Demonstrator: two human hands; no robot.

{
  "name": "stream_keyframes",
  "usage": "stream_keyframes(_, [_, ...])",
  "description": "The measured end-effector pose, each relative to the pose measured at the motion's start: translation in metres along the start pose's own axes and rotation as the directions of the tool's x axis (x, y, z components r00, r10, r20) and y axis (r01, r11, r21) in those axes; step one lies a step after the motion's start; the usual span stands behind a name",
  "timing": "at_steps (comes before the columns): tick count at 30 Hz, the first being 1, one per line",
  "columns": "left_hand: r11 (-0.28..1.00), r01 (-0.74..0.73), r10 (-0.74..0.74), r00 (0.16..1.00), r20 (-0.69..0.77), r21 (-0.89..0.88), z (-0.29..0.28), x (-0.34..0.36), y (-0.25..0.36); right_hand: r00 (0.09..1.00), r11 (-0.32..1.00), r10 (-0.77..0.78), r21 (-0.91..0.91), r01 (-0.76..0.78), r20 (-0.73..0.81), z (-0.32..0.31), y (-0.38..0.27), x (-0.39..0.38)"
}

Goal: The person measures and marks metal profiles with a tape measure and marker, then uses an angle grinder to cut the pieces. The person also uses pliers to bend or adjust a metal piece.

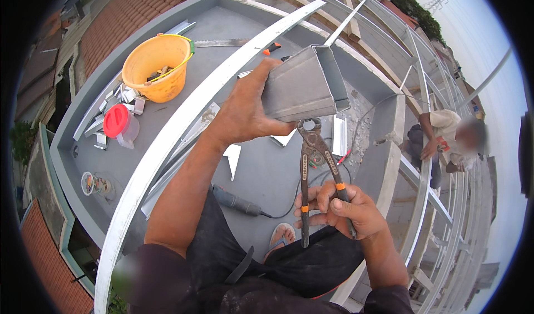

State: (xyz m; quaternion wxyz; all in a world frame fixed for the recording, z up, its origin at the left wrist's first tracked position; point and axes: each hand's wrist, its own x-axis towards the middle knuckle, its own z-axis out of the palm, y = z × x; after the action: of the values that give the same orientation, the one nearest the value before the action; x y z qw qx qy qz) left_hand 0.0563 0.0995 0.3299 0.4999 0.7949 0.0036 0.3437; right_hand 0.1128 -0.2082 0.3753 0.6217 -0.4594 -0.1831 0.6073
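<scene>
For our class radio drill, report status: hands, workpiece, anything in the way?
Left hand gripping hollow grey metal piece. Right hand holding pincers, head at piece's lower edge. Long white beam close on left, possible obstruction.

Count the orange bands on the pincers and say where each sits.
2: one orange band on the picture-left handle of the pincers, another on the picture-right handle. No others show.
</scene>
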Motion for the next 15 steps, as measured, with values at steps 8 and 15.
stream_keyframes(8, [0.942, 0.157, -0.136, 0.987, -0.09, 0.296, 0.022, -0.002, 0.011, 0.818, -0.117, -0.554, -0.958, -0.263, -0.157, -0.011, -0.012, 0.013])
stream_keyframes(15, [0.921, 0.213, -0.158, 0.97, -0.185, 0.327, 0.044, 0.006, -0.004, 0.892, 0.378, -0.379, -0.921, -0.092, -0.245, -0.021, -0.017, 0.012])
